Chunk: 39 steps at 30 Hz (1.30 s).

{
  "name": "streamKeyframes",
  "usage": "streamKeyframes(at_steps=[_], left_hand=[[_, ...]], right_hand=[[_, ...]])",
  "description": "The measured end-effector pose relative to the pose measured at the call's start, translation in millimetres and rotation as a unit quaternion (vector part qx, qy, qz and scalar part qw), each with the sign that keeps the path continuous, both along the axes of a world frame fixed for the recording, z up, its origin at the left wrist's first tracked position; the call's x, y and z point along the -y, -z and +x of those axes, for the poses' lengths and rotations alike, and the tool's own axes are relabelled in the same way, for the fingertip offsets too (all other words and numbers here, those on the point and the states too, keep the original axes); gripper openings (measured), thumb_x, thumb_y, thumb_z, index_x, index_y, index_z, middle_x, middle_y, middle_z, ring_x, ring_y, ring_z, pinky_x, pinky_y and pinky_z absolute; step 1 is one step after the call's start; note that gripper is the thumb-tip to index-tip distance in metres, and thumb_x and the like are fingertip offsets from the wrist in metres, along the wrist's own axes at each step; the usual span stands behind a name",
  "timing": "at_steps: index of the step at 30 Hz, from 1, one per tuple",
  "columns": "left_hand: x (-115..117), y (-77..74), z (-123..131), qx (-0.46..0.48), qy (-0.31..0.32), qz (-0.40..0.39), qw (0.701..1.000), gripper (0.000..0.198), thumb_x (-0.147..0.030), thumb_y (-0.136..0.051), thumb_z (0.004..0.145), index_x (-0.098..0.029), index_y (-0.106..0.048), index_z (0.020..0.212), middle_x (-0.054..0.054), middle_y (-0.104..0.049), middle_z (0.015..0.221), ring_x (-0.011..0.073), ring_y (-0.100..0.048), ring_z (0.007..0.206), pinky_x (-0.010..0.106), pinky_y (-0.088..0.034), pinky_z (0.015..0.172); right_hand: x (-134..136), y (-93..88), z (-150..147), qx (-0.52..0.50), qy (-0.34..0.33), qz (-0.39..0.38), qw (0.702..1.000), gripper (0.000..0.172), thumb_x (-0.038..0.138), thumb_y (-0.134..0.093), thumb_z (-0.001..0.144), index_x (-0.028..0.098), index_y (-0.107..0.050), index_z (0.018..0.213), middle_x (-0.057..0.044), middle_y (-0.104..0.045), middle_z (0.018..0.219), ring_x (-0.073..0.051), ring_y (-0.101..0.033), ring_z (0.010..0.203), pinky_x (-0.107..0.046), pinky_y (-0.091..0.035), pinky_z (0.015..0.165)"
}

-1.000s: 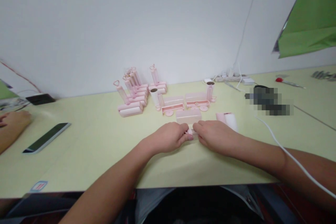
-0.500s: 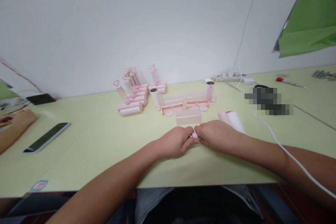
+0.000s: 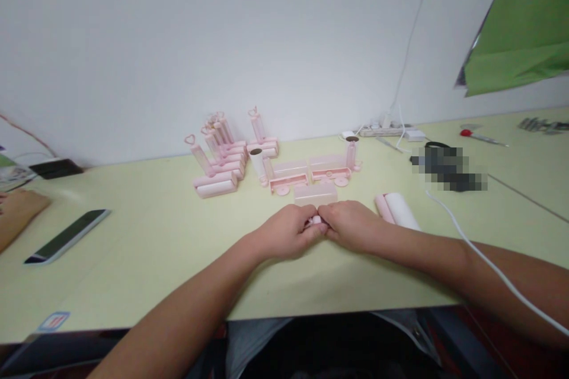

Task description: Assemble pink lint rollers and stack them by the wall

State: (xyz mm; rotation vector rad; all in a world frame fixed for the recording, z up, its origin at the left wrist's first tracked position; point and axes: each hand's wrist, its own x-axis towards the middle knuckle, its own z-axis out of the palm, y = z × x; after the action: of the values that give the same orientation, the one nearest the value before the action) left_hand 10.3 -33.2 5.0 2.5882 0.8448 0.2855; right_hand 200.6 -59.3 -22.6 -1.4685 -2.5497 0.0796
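My left hand point(image 3: 287, 231) and my right hand point(image 3: 349, 226) meet over the near part of the table, fingers closed from both sides on a small pale pink part point(image 3: 316, 220). Most of that part is hidden by the fingers, so its kind is unclear. Just beyond them lies a translucent pink cover point(image 3: 315, 194). Behind it are open pink trays point(image 3: 288, 182) with round caps point(image 3: 341, 182) beside them. A white roll with a pink piece point(image 3: 398, 211) rests beyond my right forearm.
Several pink lint rollers point(image 3: 216, 183) with heart loops stand grouped at back left. A cardboard-cored roll point(image 3: 256, 163) stands near the trays. A phone point(image 3: 69, 235) and another person's hand point(image 3: 26, 210) are at left. A white cable point(image 3: 466, 237) crosses my right arm; a red-handled tool point(image 3: 482, 137) lies back right.
Both hands have shifted slightly left and drawn closer together around the small part, which shows a pinker side now. The whole view has moved a little; the other things stay put.
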Motion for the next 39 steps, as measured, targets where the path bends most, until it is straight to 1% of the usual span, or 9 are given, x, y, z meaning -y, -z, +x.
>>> streamKeyframes(at_steps=[4, 7, 10, 13, 16, 21, 25, 31, 39], left_hand=[[-4.9, -5.4, -5.6, 0.018, -0.005, -0.041, 0.999, 0.029, -0.043, -0.055, 0.090, -0.015, -0.062, 0.085, -0.002, -0.056, 0.066, 0.0101, -0.047, 0.058, 0.022, -0.031, 0.054], [-9.7, -9.0, -10.4, 0.055, -0.010, -0.077, 0.996, 0.033, -0.046, -0.055, 0.091, -0.014, -0.063, 0.087, -0.002, -0.054, 0.066, 0.0096, -0.046, 0.059, 0.021, -0.032, 0.055], [-15.8, -10.4, -15.2, 0.090, -0.019, -0.093, 0.991, 0.035, -0.047, -0.055, 0.091, -0.013, -0.063, 0.085, -0.003, -0.050, 0.066, 0.0089, -0.044, 0.060, 0.021, -0.032, 0.056], [-21.0, -10.1, -19.7, 0.101, -0.031, -0.102, 0.989, 0.036, -0.047, -0.056, 0.091, -0.013, -0.063, 0.085, -0.003, -0.048, 0.066, 0.0086, -0.043, 0.060, 0.021, -0.031, 0.056], [-23.6, -10.3, -23.0, 0.103, -0.041, -0.103, 0.988, 0.037, -0.048, -0.057, 0.090, -0.012, -0.064, 0.088, -0.003, -0.049, 0.066, 0.0088, -0.044, 0.060, 0.021, -0.031, 0.057], [-25.4, -12.7, -25.5, 0.106, -0.030, -0.111, 0.988, 0.038, -0.049, -0.058, 0.088, -0.012, -0.067, 0.087, -0.002, -0.051, 0.069, 0.0090, -0.043, 0.063, 0.021, -0.033, 0.058], [-26.9, -13.8, -26.3, 0.086, -0.026, -0.144, 0.986, 0.037, -0.047, -0.061, 0.086, -0.011, -0.070, 0.089, -0.002, -0.053, 0.068, 0.0093, -0.044, 0.062, 0.021, -0.033, 0.058], [-25.3, -14.7, -30.4, -0.065, -0.027, -0.164, 0.984, 0.031, -0.043, -0.068, 0.075, -0.014, -0.072, 0.081, -0.001, -0.061, 0.066, 0.0102, -0.049, 0.059, 0.021, -0.033, 0.054], [-3.9, -12.0, -13.1, -0.166, -0.005, 0.069, 0.984, 0.040, -0.056, -0.065, 0.075, -0.018, -0.069, 0.085, 0.007, -0.066, 0.082, 0.0205, -0.059, 0.071, 0.029, -0.039, 0.061]], right_hand=[[3.1, -1.6, 5.1, -0.070, -0.040, -0.015, 0.997, 0.018, 0.031, -0.060, 0.086, 0.016, -0.065, 0.093, -0.010, -0.073, 0.089, -0.023, -0.067, 0.078, -0.029, -0.041, 0.064], [5.0, -16.2, 17.9, -0.132, -0.077, -0.024, 0.988, 0.031, 0.038, -0.064, 0.083, 0.016, -0.066, 0.106, -0.010, -0.073, 0.099, -0.023, -0.067, 0.086, -0.030, -0.045, 0.073], [-1.0, -35.5, 40.2, -0.175, -0.029, 0.008, 0.984, 0.043, 0.047, -0.056, 0.090, 0.017, -0.064, 0.119, -0.010, -0.072, 0.108, -0.023, -0.067, 0.091, -0.033, -0.048, 0.081], [-14.4, -44.0, 72.5, -0.109, 0.059, 0.049, 0.991, 0.046, 0.047, -0.052, 0.091, 0.017, -0.064, 0.124, -0.013, -0.068, 0.122, -0.029, -0.063, 0.107, -0.039, -0.047, 0.091], [-28.9, -36.7, 108.4, -0.005, 0.134, -0.048, 0.990, 0.060, 0.055, -0.056, 0.085, 0.015, -0.062, 0.128, -0.018, -0.066, 0.123, -0.036, -0.062, 0.110, -0.046, -0.046, 0.093], [-44.1, -18.2, 144.3, 0.009, 0.145, -0.222, 0.964, 0.074, 0.059, -0.070, 0.069, 0.022, -0.059, 0.132, -0.016, -0.068, 0.119, -0.036, -0.066, 0.101, -0.045, -0.053, 0.081], [-48.5, -15.1, 140.3, -0.033, 0.156, -0.311, 0.937, 0.068, 0.053, -0.073, 0.065, 0.023, -0.060, 0.125, -0.015, -0.065, 0.118, -0.030, -0.069, 0.083, -0.036, -0.054, 0.057], [-50.8, -18.8, 118.9, -0.038, 0.099, -0.218, 0.970, 0.050, 0.040, -0.071, 0.068, 0.019, -0.065, 0.113, -0.012, -0.068, 0.111, -0.030, -0.065, 0.098, -0.037, -0.050, 0.083], [-42.7, -28.5, 107.4, -0.170, 0.064, -0.155, 0.971, 0.025, 0.028, -0.061, 0.071, 0.019, -0.068, 0.093, -0.006, -0.070, 0.094, -0.024, -0.063, 0.085, -0.032, -0.048, 0.073]])
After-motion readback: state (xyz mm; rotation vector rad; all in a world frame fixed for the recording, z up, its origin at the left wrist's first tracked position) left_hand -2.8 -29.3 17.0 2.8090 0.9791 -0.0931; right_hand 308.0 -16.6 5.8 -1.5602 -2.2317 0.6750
